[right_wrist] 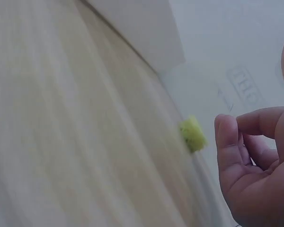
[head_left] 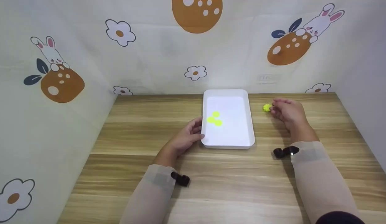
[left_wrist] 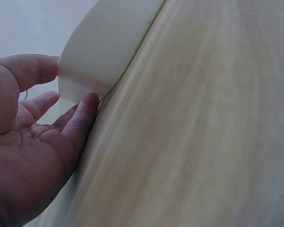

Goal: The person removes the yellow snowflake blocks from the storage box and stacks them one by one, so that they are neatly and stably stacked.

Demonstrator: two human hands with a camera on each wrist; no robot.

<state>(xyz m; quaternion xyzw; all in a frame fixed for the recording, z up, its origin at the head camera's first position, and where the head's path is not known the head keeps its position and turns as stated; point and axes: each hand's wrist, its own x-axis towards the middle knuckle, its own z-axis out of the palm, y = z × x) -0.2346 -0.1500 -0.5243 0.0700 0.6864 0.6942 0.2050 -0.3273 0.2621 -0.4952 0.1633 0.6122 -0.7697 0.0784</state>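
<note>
A white rectangular tray [head_left: 233, 118] lies lengthwise on the wooden table, with three flat, round yellow discs [head_left: 218, 123] close together toward its left side. My left hand [head_left: 186, 137] rests against the tray's left wall near the front corner. In the left wrist view its thumb is at the rim, while a fingertip [left_wrist: 88, 101] touches low on the wall. Right of the tray sits a small, thick, round yellow piece [head_left: 267, 108]. Beside it is my right hand [head_left: 287, 112], fingers loosely bent. The right wrist view shows a gap between that hand and the yellow piece [right_wrist: 193, 134].
The wood-grain table [head_left: 143, 130] ends at a pale back wall [head_left: 161, 62] printed with rabbits and flowers. Side walls close off left and right. Both sleeves carry a small black wrist camera [head_left: 180, 179]. A dark round object [head_left: 339, 217] shows at the bottom right.
</note>
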